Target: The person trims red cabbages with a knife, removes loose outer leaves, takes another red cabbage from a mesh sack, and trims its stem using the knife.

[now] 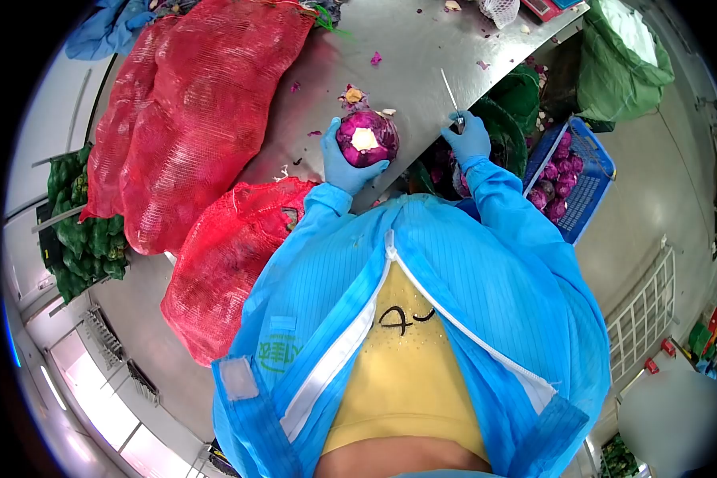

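My left hand, in a blue glove, is wrapped round a red cabbage at the table's front edge. The cabbage's pale cut stem end faces up. In my gloved right hand is a knife, its thin blade pointing up and away from me, apart from the cabbage. Just beyond the cabbage lies a cut-off stem piece with purple leaf scraps on the steel table.
Red mesh sacks fill the left side of the table, and another red sack hangs near my left arm. At right stand a blue crate of red cabbages and a green sack. A dark green bag is beside my right hand.
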A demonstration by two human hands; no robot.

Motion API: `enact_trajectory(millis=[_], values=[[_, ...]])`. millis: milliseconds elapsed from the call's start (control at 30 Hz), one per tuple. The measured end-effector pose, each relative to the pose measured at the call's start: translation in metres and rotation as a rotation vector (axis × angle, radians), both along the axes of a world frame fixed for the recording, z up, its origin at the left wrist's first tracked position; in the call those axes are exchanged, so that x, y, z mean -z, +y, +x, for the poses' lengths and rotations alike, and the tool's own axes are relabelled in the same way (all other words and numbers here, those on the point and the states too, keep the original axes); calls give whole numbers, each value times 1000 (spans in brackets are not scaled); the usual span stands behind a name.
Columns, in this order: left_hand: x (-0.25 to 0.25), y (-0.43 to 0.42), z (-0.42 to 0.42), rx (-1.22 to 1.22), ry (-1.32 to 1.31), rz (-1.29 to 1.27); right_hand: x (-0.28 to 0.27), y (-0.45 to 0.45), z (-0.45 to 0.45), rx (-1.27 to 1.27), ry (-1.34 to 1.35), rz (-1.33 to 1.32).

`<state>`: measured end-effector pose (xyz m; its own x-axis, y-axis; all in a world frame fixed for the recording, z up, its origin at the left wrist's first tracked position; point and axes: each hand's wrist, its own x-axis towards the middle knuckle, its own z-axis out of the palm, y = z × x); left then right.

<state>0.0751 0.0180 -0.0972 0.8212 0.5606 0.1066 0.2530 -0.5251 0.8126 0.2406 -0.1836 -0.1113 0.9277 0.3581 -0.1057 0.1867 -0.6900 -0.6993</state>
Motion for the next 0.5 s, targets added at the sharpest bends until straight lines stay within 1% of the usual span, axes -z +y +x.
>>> enact_trajectory(millis=[67, 100, 133, 233, 267, 333, 400, 433, 467, 500], values=[[1, 1, 1, 14, 14, 41, -3, 7, -8, 35, -74, 197], [2, 2, 0, 15, 18, 42, -13, 19, -15, -6, 89, 305], [4, 3, 0, 17, 11, 29, -41, 33, -25, -46, 272, 287], [-3, 0, 1, 17, 22, 7, -44, 59, -46, -255, 162, 311], [-7, -1, 1, 13, 45, -2, -38, 61, -47, -257, 159, 312], [-7, -2, 2, 8, 39, 30, -29, 65, -48, -323, 3, 354], [-1, -2, -1, -5, 45, 55, -32, 58, -47, -327, 8, 307], [7, 2, -1, 16, 47, -11, -35, 54, -48, -319, 11, 260], [14, 5, -1, 39, 45, -76, -25, 52, -47, -297, -132, 308], [8, 3, 0, 36, 44, -75, -25, 46, -40, -294, -69, 288]])
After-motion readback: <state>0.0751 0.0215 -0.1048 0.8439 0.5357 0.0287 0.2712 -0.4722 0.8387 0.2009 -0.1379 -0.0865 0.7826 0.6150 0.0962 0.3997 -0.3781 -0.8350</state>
